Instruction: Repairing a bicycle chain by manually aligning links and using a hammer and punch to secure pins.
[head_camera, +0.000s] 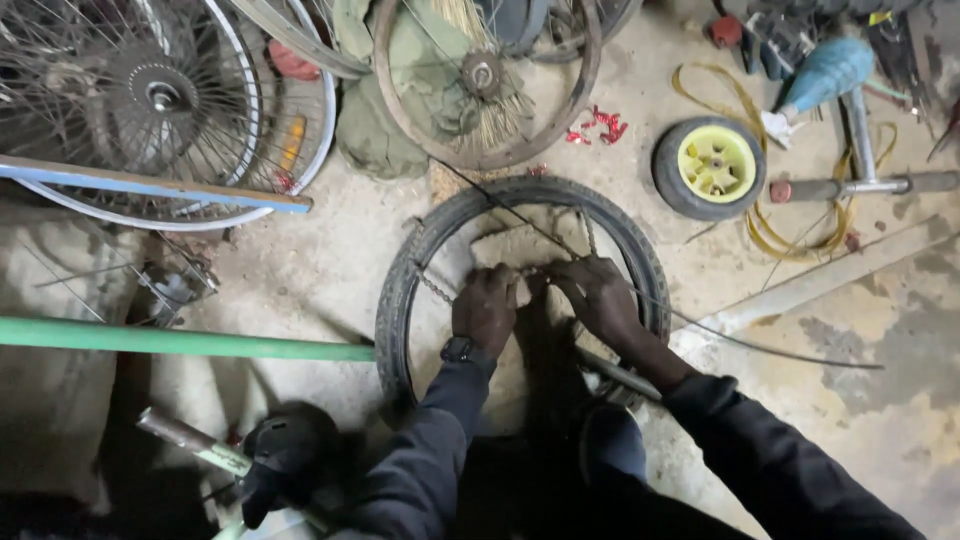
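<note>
Tyre (400, 300) flat on floor (320, 260) at centre, both hands inside its ring; spoked wheels (150, 100) behind to left, small wheel (710, 165) behind to right.

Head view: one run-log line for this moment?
left hand on chain | right hand at chain inside black tyre | green tube left
</note>
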